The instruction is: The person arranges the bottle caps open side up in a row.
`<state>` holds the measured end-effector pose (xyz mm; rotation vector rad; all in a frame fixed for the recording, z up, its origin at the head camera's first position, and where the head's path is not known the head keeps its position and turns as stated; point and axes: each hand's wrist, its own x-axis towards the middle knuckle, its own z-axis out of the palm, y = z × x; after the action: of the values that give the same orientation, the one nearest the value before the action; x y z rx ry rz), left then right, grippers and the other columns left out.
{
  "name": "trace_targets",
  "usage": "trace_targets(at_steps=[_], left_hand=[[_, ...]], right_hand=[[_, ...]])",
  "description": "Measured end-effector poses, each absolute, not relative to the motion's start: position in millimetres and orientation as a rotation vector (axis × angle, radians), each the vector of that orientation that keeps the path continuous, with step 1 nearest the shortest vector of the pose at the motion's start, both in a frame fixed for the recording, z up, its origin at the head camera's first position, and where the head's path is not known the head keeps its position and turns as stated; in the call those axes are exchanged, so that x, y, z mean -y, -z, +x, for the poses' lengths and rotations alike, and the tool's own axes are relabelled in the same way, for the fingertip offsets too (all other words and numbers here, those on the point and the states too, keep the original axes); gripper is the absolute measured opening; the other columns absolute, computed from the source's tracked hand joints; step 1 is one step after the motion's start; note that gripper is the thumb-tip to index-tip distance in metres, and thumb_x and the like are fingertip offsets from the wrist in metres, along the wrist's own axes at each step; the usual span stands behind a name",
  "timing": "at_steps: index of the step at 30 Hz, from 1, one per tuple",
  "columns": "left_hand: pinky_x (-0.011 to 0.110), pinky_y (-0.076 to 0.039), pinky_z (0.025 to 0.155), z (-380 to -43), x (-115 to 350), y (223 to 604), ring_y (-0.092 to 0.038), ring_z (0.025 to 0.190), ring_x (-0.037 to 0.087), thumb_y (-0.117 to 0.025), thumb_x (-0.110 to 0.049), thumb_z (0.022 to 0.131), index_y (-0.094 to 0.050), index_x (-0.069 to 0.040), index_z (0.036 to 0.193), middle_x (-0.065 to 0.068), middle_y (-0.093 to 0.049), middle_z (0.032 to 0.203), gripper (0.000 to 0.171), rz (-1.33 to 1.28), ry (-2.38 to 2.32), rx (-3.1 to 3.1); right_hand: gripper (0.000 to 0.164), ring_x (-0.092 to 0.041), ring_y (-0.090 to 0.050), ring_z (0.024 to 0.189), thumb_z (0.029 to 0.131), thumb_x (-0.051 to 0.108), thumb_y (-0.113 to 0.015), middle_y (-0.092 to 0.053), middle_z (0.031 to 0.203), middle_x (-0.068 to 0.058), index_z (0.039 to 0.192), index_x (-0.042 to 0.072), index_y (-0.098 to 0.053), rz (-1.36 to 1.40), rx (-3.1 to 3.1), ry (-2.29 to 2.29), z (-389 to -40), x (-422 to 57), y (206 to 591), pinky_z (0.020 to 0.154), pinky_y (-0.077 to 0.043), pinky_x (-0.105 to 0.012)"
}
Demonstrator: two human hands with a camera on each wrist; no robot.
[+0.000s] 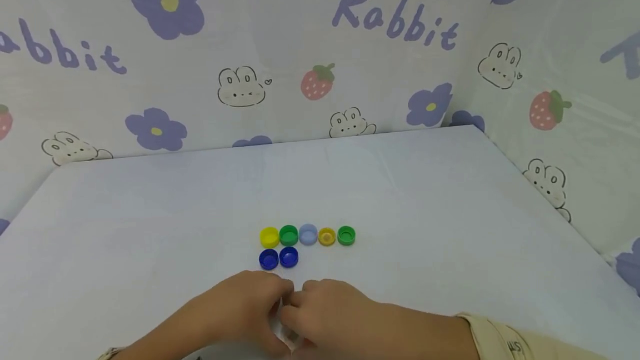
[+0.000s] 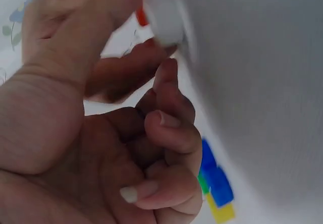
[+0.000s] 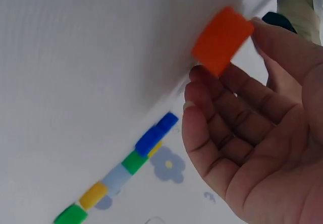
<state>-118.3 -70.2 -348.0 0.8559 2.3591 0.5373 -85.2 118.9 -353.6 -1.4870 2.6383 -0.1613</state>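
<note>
My left hand [image 1: 245, 307] and right hand [image 1: 335, 315] meet at the near edge of the table. Between the left thumb and fingers is a whitish, rounded piece [image 2: 165, 19], blurred in the left wrist view, its kind unclear. The right hand pinches an orange bottle cap [image 3: 222, 40] between thumb and fingertips, right up against the whitish piece. Just beyond the hands lie two dark blue caps [image 1: 288, 257], side by side. Behind them runs a row: a yellow cap [image 1: 269, 237], a green cap [image 1: 288, 235], a pale blue cap [image 1: 308, 234], an amber cap [image 1: 327, 236] and another green cap [image 1: 346, 235].
A white cloth covers the table [image 1: 440, 226]. Behind it and to the right hangs a printed curtain [image 1: 280, 26] with rabbits, flowers and strawberries. A dark green object [image 3: 278, 20] shows past the right thumb in the right wrist view.
</note>
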Motion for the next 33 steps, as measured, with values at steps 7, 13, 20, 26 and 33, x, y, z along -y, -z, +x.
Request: trace_targets(at_steps=[7,13,20,26,33], left_hand=[[0.024,-0.044,0.057,-111.6,63.6,352.8,-0.048,0.059,0.005,-0.092,-0.032,0.071,-0.059,-0.026,0.077,-0.012,-0.055,0.065,0.034,0.919,-0.583,-2.346],[0.024,-0.043,0.057,-112.8,68.5,351.1,-0.049,0.059,0.005,-0.089,-0.024,0.073,-0.062,-0.025,0.078,-0.011,-0.057,0.066,0.028,0.874,-0.632,-2.303],[0.023,-0.035,0.053,-113.6,79.6,341.9,-0.045,0.057,0.005,-0.083,-0.029,0.080,-0.064,-0.024,0.077,-0.009,-0.052,0.061,0.020,0.850,-0.664,-2.251],[0.023,-0.033,0.052,-111.5,82.9,338.5,-0.044,0.056,0.004,-0.083,-0.037,0.083,-0.064,-0.025,0.076,-0.011,-0.050,0.059,0.023,0.889,-0.677,-2.297],[0.022,-0.033,0.052,-112.6,81.3,340.1,-0.044,0.054,0.005,-0.080,-0.028,0.085,-0.065,-0.023,0.075,-0.010,-0.050,0.058,0.019,0.886,-0.716,-2.286]], right_hand=[[0.017,-0.003,-0.034,0.060,0.088,0.032,-0.079,-0.054,0.074,0.013,0.092,0.020,-0.069,-1.666,-2.806,0.033,-75.5,-114.7,364.3,0.053,-0.023,-0.013],[0.013,-0.001,-0.034,0.062,0.090,0.026,-0.079,-0.053,0.074,0.013,0.096,0.018,-0.070,-1.605,-2.717,0.135,-78.1,-112.0,359.9,0.054,-0.024,-0.011],[0.008,-0.002,-0.036,0.059,0.093,0.023,-0.076,-0.057,0.069,0.014,0.097,0.020,-0.071,-1.537,-2.663,0.126,-81.1,-111.8,350.5,0.052,-0.026,-0.013],[0.005,-0.002,-0.038,0.055,0.095,0.019,-0.074,-0.050,0.059,0.013,0.096,0.022,-0.071,-1.434,-2.681,0.146,-81.5,-112.1,347.5,0.052,-0.030,-0.015],[0.008,-0.004,-0.037,0.053,0.095,0.017,-0.074,-0.046,0.058,0.012,0.093,0.016,-0.066,-1.452,-2.726,0.223,-83.1,-112.6,348.3,0.052,-0.029,-0.017]])
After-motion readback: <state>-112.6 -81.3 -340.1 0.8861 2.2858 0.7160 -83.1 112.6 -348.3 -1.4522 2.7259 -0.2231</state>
